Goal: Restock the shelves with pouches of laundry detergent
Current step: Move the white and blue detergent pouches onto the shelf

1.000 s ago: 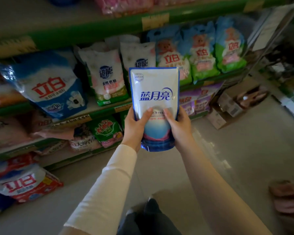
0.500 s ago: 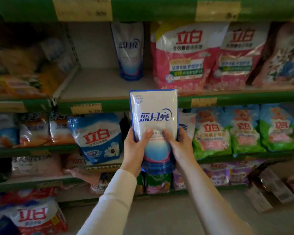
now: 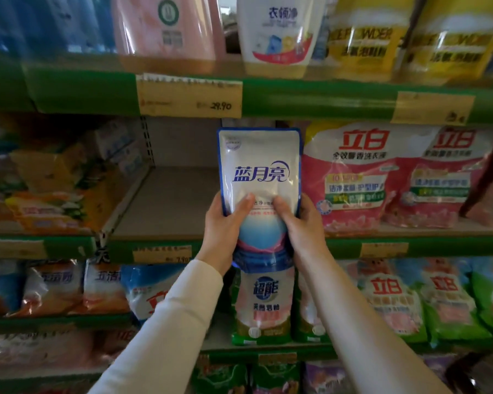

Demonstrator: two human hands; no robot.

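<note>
From the head camera, the landmark is the middle shelf (image 3: 168,206), whose grey board lies bare over a wide stretch.

The pouch (image 3: 258,166) of laundry detergent, white with a blue border, is held upright in front of that shelf. Its long axis is vertical. Its top is just below the green rail of the shelf above, and its base hangs lower than the middle shelf's own front rail (image 3: 69,247).

The left hand (image 3: 225,226) grips the pouch's lower left edge and the right hand (image 3: 299,223) its lower right edge. On each hand the fingers (image 3: 244,201) are clamped on the pouch, thumbs pressed on its front; the other fingers are hidden behind it. Both hands are about equally near the shelf.

The relation that matters: the bare board lies behind the pouch and to its left, and the pouch's base is below board level. In my judgement the pouch must be lifted a little and pushed straight back to stand there.

What the middle shelf holds:
- At its right end, pink bags (image 3: 350,177) stand packed together, the nearest just beside the pouch's right edge.
- At its left end, beyond a slanted divider (image 3: 120,206), lie yellow and orange packs (image 3: 52,191).
- Whether anything stands behind the pouch cannot be told.

The shelf below it is filled with bags, among them a white and pink bag (image 3: 264,302) right under the pouch. The shelf above it carries more pouches, including a white one (image 3: 276,32).
</note>
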